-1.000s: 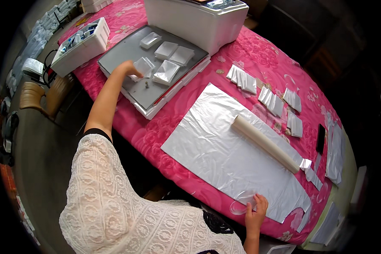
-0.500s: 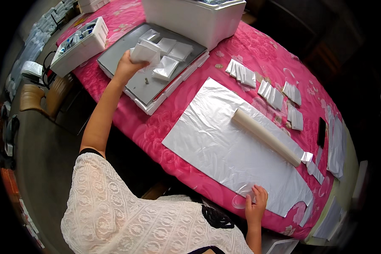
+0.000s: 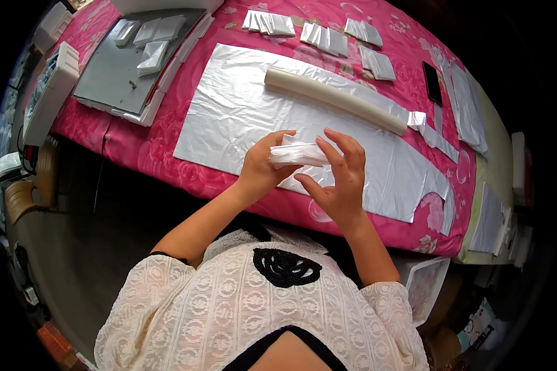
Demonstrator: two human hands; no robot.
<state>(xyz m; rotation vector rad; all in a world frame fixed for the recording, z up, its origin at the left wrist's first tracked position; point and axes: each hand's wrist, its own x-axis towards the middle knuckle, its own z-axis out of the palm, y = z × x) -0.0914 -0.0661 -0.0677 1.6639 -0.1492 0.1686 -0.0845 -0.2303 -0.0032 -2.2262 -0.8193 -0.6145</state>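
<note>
1. The left hand (image 3: 260,164) has moved from the grey board (image 3: 111,71) to the person's front, carrying a stack of folded film (image 3: 297,154); the right hand (image 3: 345,185) has risen to meet it.
2. This means, I judge, that the stack is now ready for two-handed handling. It is held up in front of the silvery sheet (image 3: 220,111).
3. The left hand pinches the stack's left end; the right has thumb and fingers spread about the other end (whether they touch it, I cannot tell).
4. The stack's long axis runs roughly left to right, its layered edge facing the person.
</note>
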